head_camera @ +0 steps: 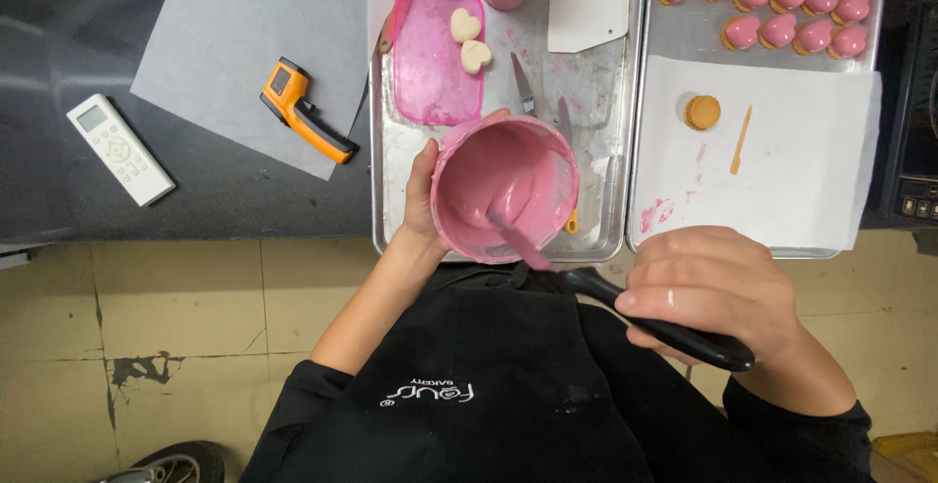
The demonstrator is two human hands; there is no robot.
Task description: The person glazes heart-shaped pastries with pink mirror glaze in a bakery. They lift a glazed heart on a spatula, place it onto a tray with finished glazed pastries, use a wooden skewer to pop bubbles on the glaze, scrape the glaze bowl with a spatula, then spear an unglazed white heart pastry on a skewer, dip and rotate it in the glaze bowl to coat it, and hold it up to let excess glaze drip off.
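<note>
Dark countertop above a worn tiled floor, with two metal baking trays side by side.

Seen from your head, your left hand [422,195] wraps the side of a round tub coated in glossy pink glaze [505,188], held tilted over the near edge of the smeared left metal tray [391,166]. Your right hand [708,293] is closed in a fist on the black handle of a spatula [655,322], its pink-coated blade dipped inside the tub. Two pale heart-shaped biscuits [469,41] lie on a pink flexible mat [430,73]. Rows of pink-glazed hearts [782,0] fill the right tray [684,39], above white paper [791,161] with one round plain biscuit [702,112]. An orange infrared thermometer [305,110] and a white remote [119,148] lie well apart to the left.
</note>
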